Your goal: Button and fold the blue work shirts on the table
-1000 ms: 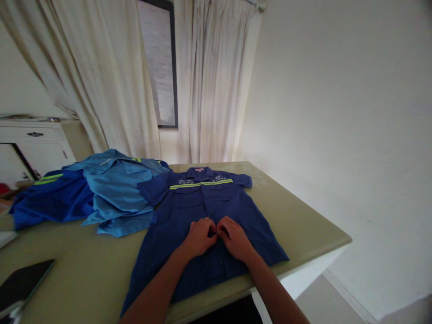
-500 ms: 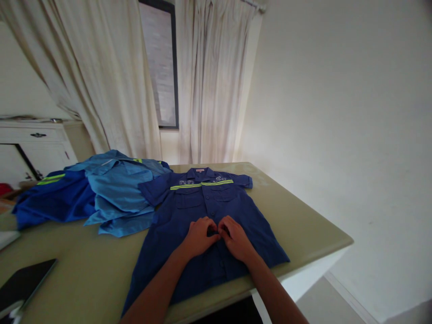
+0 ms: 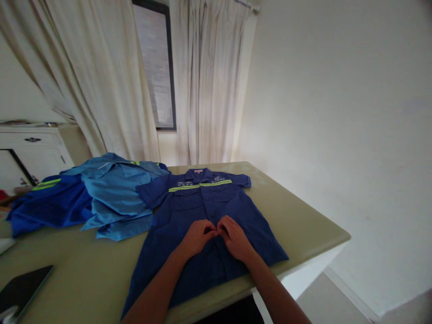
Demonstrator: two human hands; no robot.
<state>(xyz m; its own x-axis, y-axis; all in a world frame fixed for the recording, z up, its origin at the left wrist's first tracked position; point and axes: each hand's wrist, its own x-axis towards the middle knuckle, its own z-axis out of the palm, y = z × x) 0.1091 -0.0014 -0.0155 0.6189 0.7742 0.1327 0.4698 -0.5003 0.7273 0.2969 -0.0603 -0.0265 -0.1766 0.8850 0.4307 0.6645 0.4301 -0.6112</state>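
A dark blue short-sleeved work shirt [image 3: 199,211] with a yellow-green reflective chest stripe lies flat, front up, on the olive table [image 3: 297,216]. Both my hands rest on its button placket, fingertips meeting at mid-length. My left hand [image 3: 196,236] pinches the placket cloth from the left. From the right, my right hand [image 3: 233,238] pinches the same spot, fingers curled. What is between the fingertips is too small to make out beyond the shirt front.
A heap of lighter blue and royal blue work clothes [image 3: 101,193] lies on the table to the left. A dark tablet [image 3: 22,288] sits at the near left edge. White curtains [image 3: 202,81], a window and a white dresser [image 3: 30,148] stand behind. The table's right edge is close.
My hands stay at the same spot on the placket, fingertips shifting slightly. The view has drifted a little to the right.
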